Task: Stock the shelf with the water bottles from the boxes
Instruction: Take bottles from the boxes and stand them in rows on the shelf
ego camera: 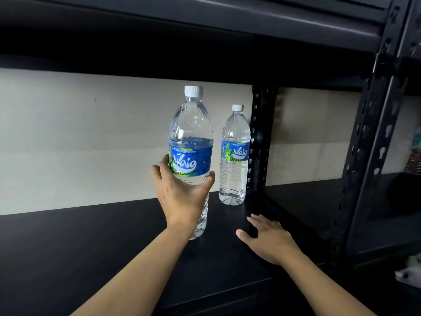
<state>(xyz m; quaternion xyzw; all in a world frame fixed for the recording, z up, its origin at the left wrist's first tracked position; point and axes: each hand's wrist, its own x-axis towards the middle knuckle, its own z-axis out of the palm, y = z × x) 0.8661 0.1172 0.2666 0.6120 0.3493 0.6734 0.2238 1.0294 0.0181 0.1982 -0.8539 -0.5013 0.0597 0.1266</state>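
My left hand grips a clear water bottle with a blue label and white cap, held upright over the black shelf board. Its base is low over the board; I cannot tell whether it touches. A second, identical bottle stands upright at the back right corner of the shelf, beside the rear post. My right hand lies flat with spread fingers on the shelf near its right edge, holding nothing. No boxes are in view.
A black perforated upright stands behind the standing bottle, and a thicker one frames the right side. The upper shelf hangs low overhead. A beige wall backs the shelf. Colourful items sit in the neighbouring bay.
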